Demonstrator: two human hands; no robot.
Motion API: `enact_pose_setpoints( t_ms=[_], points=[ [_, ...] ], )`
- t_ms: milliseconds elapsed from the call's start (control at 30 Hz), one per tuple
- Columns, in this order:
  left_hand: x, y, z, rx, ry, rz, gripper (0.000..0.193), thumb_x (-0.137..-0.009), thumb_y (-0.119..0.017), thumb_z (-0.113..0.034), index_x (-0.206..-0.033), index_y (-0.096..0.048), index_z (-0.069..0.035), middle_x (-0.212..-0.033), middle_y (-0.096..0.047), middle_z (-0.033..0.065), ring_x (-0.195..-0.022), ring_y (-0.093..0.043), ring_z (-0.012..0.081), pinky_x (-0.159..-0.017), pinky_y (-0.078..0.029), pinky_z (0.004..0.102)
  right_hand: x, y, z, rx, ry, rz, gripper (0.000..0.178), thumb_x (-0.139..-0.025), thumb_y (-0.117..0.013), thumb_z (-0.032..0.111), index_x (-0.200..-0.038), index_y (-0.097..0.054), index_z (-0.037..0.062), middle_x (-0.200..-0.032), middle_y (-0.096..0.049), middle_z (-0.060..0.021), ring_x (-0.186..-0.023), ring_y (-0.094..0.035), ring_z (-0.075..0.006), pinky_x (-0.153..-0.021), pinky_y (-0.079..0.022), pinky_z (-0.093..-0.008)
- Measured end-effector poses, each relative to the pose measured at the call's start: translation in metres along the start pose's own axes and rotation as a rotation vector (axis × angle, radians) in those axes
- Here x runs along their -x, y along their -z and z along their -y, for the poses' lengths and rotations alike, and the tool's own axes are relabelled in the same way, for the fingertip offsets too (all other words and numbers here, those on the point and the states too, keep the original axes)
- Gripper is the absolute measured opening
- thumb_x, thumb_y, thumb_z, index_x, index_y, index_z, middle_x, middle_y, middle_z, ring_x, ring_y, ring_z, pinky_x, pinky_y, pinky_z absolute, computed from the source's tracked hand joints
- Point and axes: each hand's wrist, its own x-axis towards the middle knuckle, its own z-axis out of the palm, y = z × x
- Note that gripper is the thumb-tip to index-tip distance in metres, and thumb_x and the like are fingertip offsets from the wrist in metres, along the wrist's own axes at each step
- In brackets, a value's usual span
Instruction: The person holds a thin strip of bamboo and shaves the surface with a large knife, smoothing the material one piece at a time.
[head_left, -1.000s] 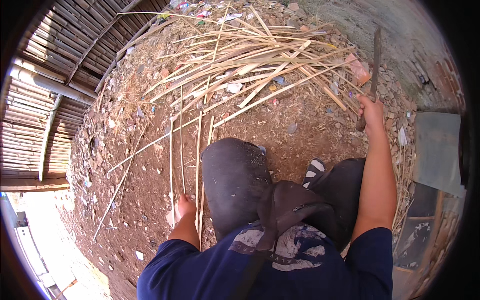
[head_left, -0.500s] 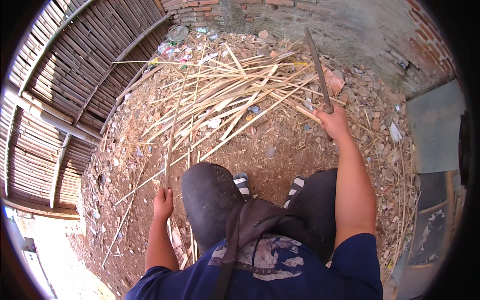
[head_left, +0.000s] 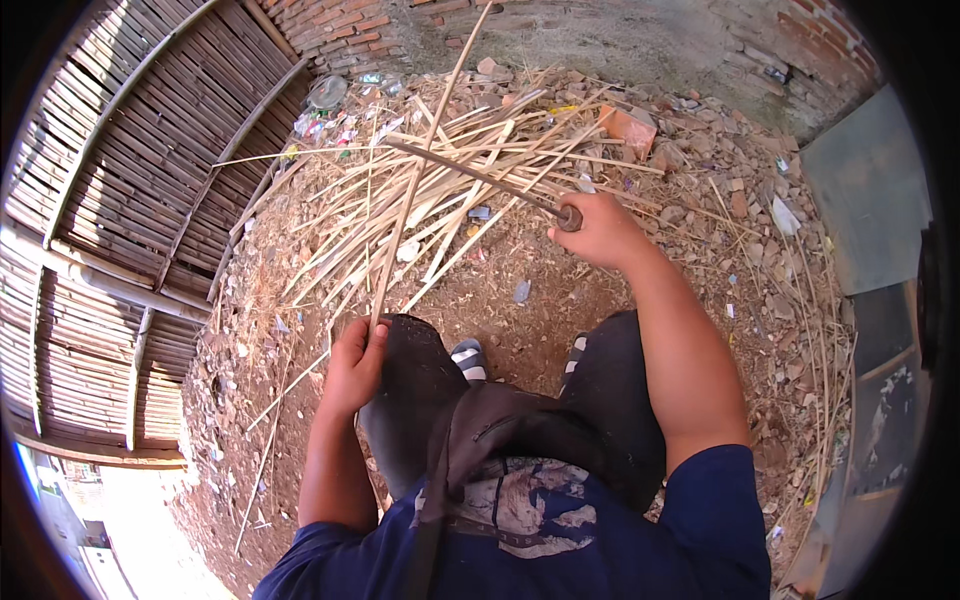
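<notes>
My left hand (head_left: 354, 365) is closed round the lower end of a long split bamboo strip (head_left: 402, 215), beside my left knee. The strip slants up and away, its far end reaching toward the brick wall. In my right hand (head_left: 602, 232) is the handle of a machete (head_left: 482, 178), gripped with the fingers wrapped round it. Its dark blade points left and crosses the strip near the blade's tip; whether they touch I cannot tell. Beyond both hands, a pile of pale bamboo strips (head_left: 450, 228) lies crisscrossed on the ground.
A woven bamboo wall (head_left: 120, 130) stands at the left, and a brick and plaster wall (head_left: 560, 45) at the back. Rubble and litter (head_left: 325, 95) cover the ground around the pile. A broken brick (head_left: 630, 130) lies right of it. Grey panels (head_left: 870, 190) lean at the right.
The machete has swung from upright at the right to pointing left across the strip. My left hand has moved up and right, and the strip now leans farther right.
</notes>
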Motion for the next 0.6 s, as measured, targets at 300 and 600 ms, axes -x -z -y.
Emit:
enact_pose_setpoints(
  t_ms=[300,600],
  points=[
    [-0.006,-0.047,-0.014,0.146,-0.019,0.227,0.031,-0.1,-0.071,-0.032,-0.1,-0.064,-0.001,-0.075,-0.057,-0.0004,-0.071,-0.049,0.0093,-0.064,-0.044,0.0293,0.007,-0.039,0.03,0.218,0.328,0.139,0.027,-0.077,-0.079,0.031,-0.099,-0.074,0.0151,-0.079,-0.07,-0.0144,-0.08,-0.069,-0.0386,-0.071,-0.054,-0.0494],
    [-0.011,-0.048,-0.002,0.18,0.04,0.423,0.028,-0.1,-0.071,-0.031,-0.099,-0.062,-0.004,-0.082,-0.057,-0.0038,-0.076,-0.047,0.0056,-0.066,-0.042,0.0256,-0.004,-0.046,0.027,0.246,0.183,0.204,0.027,-0.075,-0.075,0.025,-0.101,-0.075,0.0191,-0.087,-0.073,-0.0124,-0.087,-0.071,-0.036,-0.077,-0.057,-0.0496]
  ],
)
